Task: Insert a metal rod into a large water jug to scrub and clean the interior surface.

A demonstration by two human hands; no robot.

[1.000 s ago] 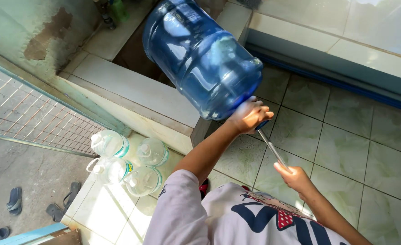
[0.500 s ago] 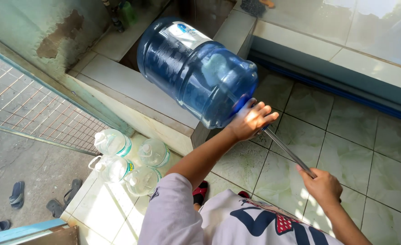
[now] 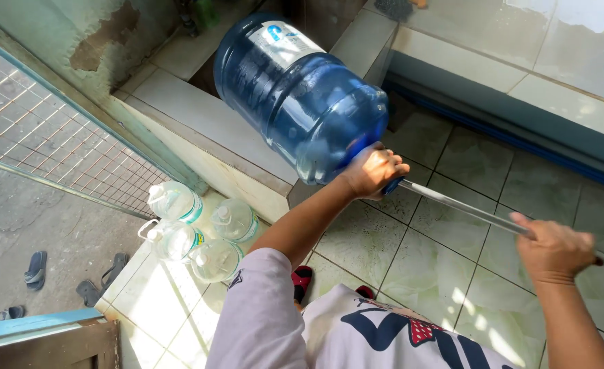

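A large blue water jug (image 3: 298,96) is tipped on its side, its base resting on a white tiled ledge (image 3: 199,116). My left hand (image 3: 374,171) grips the jug's neck. A long thin rod (image 3: 462,208) runs from the jug's mouth out to the right. My right hand (image 3: 555,246) is closed around the rod's outer end. My white shirt with dark lettering fills the bottom of the view.
Several clear plastic jugs (image 3: 193,225) stand on the tiled step at lower left. A wire mesh fence (image 3: 49,137) runs along the left. Sandals (image 3: 39,266) lie on the concrete beyond it. A blue-edged tiled ledge (image 3: 520,116) borders the green floor tiles at right.
The rod has slid further out of the jug to the right with my right hand. The jug and my left hand sit lower in the view.
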